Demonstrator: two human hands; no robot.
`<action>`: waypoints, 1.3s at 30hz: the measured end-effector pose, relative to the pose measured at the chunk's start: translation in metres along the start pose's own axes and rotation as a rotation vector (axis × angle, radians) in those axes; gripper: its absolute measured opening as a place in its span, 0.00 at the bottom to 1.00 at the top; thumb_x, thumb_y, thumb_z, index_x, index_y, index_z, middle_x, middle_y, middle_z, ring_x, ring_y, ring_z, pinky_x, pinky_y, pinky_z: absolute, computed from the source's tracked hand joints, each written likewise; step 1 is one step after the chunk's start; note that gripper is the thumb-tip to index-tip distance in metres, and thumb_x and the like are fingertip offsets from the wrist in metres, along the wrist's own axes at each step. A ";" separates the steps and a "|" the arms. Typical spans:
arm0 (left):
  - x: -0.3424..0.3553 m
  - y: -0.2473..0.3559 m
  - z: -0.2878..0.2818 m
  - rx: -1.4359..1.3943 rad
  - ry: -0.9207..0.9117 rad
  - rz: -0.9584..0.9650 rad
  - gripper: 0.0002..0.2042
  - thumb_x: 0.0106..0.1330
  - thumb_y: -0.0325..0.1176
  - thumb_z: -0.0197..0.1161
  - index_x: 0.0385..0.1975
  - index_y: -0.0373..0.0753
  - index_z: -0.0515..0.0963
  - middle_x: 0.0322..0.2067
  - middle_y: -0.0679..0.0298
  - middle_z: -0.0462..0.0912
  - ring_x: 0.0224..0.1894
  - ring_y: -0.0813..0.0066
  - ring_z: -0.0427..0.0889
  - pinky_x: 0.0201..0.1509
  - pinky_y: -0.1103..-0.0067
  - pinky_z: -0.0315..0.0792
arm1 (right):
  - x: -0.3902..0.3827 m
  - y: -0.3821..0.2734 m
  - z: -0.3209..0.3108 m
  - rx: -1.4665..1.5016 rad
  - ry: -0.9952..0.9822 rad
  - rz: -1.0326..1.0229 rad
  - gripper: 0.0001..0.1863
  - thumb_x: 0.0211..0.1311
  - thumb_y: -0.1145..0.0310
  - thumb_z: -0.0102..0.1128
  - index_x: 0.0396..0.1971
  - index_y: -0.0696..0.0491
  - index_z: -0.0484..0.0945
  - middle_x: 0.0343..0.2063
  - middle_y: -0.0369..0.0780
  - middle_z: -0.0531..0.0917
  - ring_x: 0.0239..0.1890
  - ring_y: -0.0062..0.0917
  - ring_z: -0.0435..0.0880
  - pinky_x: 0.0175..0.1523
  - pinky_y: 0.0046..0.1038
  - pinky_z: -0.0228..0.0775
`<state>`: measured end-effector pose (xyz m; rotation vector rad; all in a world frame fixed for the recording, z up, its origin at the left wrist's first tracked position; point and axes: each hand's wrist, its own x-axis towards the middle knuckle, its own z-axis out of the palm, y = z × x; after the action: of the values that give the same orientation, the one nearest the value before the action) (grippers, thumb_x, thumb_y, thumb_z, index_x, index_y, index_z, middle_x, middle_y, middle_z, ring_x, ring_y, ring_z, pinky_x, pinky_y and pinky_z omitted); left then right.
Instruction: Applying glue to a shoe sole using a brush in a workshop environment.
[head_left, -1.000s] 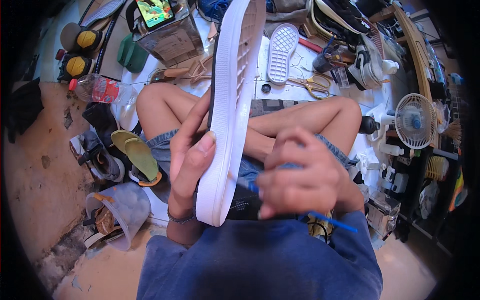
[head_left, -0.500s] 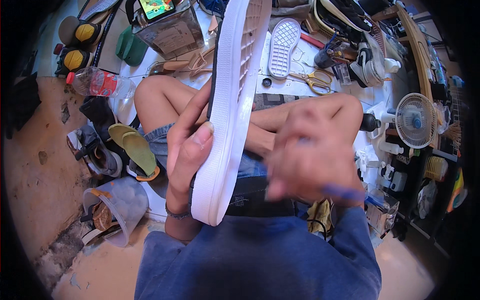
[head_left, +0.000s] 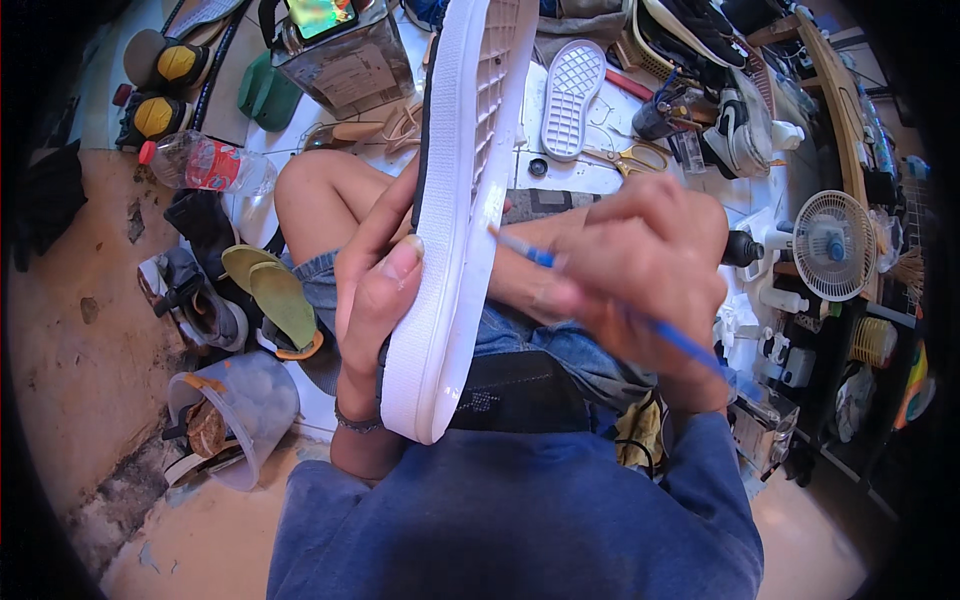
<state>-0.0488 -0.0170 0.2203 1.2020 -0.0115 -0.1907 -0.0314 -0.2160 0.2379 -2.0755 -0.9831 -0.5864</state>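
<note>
My left hand [head_left: 378, 290] grips a white shoe sole [head_left: 425, 340] upright along its dark-edged side, thumb on the textured sidewall and fingers behind it. The sole's grid-patterned inside faces right, and its smooth rim has glossy patches. My right hand [head_left: 640, 275], blurred, is closed on a slim blue brush [head_left: 678, 340], whose tip is at the sole's right rim, about halfway along. My crossed legs lie behind both hands. A second white sole [head_left: 570, 100] lies on the tiled floor beyond them, near gold-handled scissors [head_left: 640, 158].
A plastic bottle [head_left: 215, 165], green slippers [head_left: 280, 300], shoes [head_left: 205, 310] and a bucket [head_left: 250, 420] sit at my left. A metal tin [head_left: 350, 70] with a phone stands at the back. A fan [head_left: 830, 245], bottles [head_left: 780, 298] and a cluttered rack [head_left: 860, 400] are at right.
My right hand has moved up and right, carrying the brush tip from low on the sole to about its middle. My left hand and the sole have shifted slightly left.
</note>
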 end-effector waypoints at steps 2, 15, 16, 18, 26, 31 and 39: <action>0.004 -0.001 0.000 -0.034 -0.016 0.034 0.40 0.63 0.52 0.43 0.66 0.22 0.55 0.57 0.33 0.70 0.60 0.45 0.73 0.70 0.61 0.61 | -0.004 -0.012 0.007 0.112 0.012 -0.135 0.12 0.50 0.64 0.72 0.23 0.51 0.75 0.21 0.30 0.75 0.27 0.26 0.74 0.34 0.30 0.63; -0.007 0.011 0.004 0.055 0.061 -0.052 0.45 0.56 0.57 0.48 0.66 0.22 0.57 0.56 0.30 0.71 0.55 0.47 0.78 0.65 0.62 0.68 | 0.014 0.018 -0.003 -0.077 0.163 0.122 0.12 0.48 0.65 0.75 0.25 0.52 0.78 0.21 0.34 0.77 0.27 0.27 0.75 0.33 0.30 0.64; -0.004 0.005 0.002 -0.041 0.034 0.008 0.43 0.54 0.50 0.51 0.67 0.24 0.58 0.56 0.33 0.73 0.57 0.51 0.78 0.64 0.67 0.69 | 0.011 0.006 -0.002 0.059 0.068 0.013 0.13 0.46 0.65 0.76 0.25 0.51 0.77 0.21 0.34 0.76 0.28 0.27 0.75 0.33 0.30 0.65; 0.000 0.000 0.002 -0.180 0.014 0.025 0.42 0.53 0.44 0.56 0.68 0.25 0.59 0.56 0.35 0.74 0.58 0.55 0.78 0.63 0.72 0.69 | 0.003 -0.012 -0.006 0.282 -0.123 -0.085 0.16 0.42 0.63 0.77 0.23 0.49 0.75 0.21 0.32 0.74 0.30 0.25 0.77 0.35 0.30 0.66; -0.009 0.007 0.007 -0.243 0.019 0.062 0.42 0.53 0.45 0.56 0.68 0.26 0.59 0.56 0.34 0.74 0.58 0.52 0.78 0.63 0.71 0.71 | 0.008 0.018 -0.010 0.040 0.228 0.157 0.12 0.45 0.63 0.76 0.25 0.50 0.81 0.20 0.34 0.76 0.26 0.29 0.75 0.34 0.30 0.64; -0.010 0.001 -0.001 -0.174 -0.034 0.033 0.42 0.53 0.46 0.55 0.68 0.26 0.59 0.55 0.34 0.74 0.56 0.54 0.79 0.60 0.72 0.72 | 0.000 -0.006 -0.017 0.263 -0.040 -0.008 0.11 0.48 0.63 0.76 0.25 0.48 0.81 0.17 0.31 0.73 0.25 0.26 0.73 0.35 0.31 0.63; -0.006 0.003 -0.013 0.036 -0.142 -0.107 0.50 0.50 0.59 0.53 0.69 0.26 0.54 0.58 0.46 0.74 0.44 0.61 0.85 0.58 0.70 0.77 | 0.000 -0.009 -0.028 -0.037 0.053 0.061 0.08 0.53 0.65 0.73 0.26 0.50 0.81 0.22 0.34 0.83 0.24 0.26 0.80 0.26 0.22 0.65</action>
<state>-0.0526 -0.0035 0.2187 1.2242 -0.0747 -0.3708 -0.0411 -0.2346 0.2592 -2.1040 -0.8821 -0.6286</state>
